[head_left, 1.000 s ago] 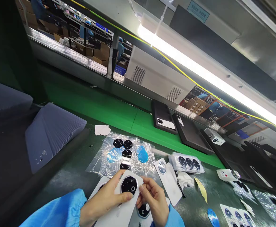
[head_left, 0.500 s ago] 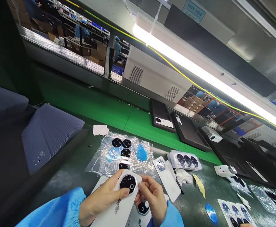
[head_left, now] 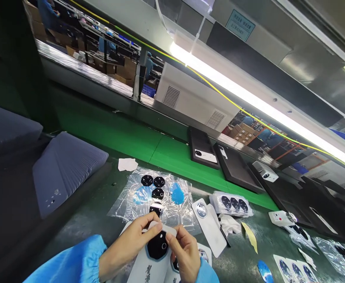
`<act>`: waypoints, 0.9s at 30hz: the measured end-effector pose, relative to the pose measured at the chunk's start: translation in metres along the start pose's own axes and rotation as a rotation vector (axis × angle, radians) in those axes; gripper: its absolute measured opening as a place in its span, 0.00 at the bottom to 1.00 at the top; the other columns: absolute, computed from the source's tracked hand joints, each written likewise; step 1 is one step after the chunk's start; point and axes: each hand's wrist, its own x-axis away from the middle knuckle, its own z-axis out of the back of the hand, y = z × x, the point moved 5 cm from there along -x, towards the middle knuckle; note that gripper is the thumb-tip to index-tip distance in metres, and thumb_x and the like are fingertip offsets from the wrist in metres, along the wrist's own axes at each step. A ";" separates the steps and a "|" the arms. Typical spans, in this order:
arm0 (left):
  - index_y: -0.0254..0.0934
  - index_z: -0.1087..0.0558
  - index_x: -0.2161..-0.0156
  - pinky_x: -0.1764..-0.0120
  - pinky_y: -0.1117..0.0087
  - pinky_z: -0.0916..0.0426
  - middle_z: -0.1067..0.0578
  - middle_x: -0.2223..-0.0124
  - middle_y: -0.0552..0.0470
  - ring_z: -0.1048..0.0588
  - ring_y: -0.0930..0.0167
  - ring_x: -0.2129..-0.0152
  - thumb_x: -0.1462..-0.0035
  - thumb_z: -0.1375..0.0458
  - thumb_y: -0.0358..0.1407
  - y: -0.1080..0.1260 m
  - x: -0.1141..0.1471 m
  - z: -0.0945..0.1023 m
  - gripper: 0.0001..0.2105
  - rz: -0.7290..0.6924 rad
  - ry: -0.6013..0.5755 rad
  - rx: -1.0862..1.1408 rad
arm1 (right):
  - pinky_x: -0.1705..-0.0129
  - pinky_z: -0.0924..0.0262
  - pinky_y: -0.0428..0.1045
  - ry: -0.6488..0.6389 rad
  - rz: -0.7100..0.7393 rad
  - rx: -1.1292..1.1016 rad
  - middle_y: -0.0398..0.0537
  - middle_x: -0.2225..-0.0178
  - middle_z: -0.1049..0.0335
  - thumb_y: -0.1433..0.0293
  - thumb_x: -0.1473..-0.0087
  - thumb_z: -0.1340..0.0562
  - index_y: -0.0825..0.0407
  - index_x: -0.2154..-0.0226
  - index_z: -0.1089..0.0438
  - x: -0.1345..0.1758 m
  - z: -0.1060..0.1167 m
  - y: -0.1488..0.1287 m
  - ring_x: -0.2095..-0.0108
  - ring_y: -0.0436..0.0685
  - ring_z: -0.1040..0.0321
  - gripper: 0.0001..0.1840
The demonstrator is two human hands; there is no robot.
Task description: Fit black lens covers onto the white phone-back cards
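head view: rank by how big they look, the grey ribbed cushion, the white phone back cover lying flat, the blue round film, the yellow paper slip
1. grey ribbed cushion
2. white phone back cover
3. and 4. blue round film and yellow paper slip: look too alike to rank.

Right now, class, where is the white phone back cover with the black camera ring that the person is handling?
In the head view, the white back cover sits at bottom centre, gripped between the left hand and right hand, just in front of the clear plastic sheet.
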 end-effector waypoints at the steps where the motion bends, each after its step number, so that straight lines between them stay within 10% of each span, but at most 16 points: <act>1: 0.39 0.37 0.73 0.74 0.73 0.45 0.39 0.77 0.60 0.39 0.73 0.77 0.54 0.42 0.59 0.001 -0.001 0.001 0.24 -0.007 0.002 -0.028 | 0.82 0.55 0.43 -0.013 -0.001 0.005 0.34 0.83 0.48 0.37 0.63 0.38 0.52 0.80 0.40 0.001 -0.003 0.000 0.84 0.43 0.53 0.34; 14: 0.42 0.46 0.72 0.75 0.74 0.45 0.38 0.79 0.63 0.37 0.73 0.79 0.55 0.41 0.57 0.007 0.011 -0.008 0.24 -0.010 -0.133 -0.030 | 0.85 0.58 0.43 0.053 0.183 0.056 0.34 0.84 0.51 0.41 0.49 0.46 0.50 0.80 0.42 0.017 -0.014 -0.001 0.86 0.45 0.52 0.29; 27: 0.41 0.30 0.69 0.66 0.71 0.29 0.23 0.71 0.55 0.24 0.64 0.70 0.57 0.41 0.63 -0.005 0.057 -0.016 0.25 -0.136 -0.068 -0.023 | 0.87 0.61 0.41 0.104 0.258 -0.294 0.33 0.86 0.47 0.42 0.66 0.33 0.51 0.81 0.42 0.064 -0.016 -0.002 0.88 0.41 0.56 0.31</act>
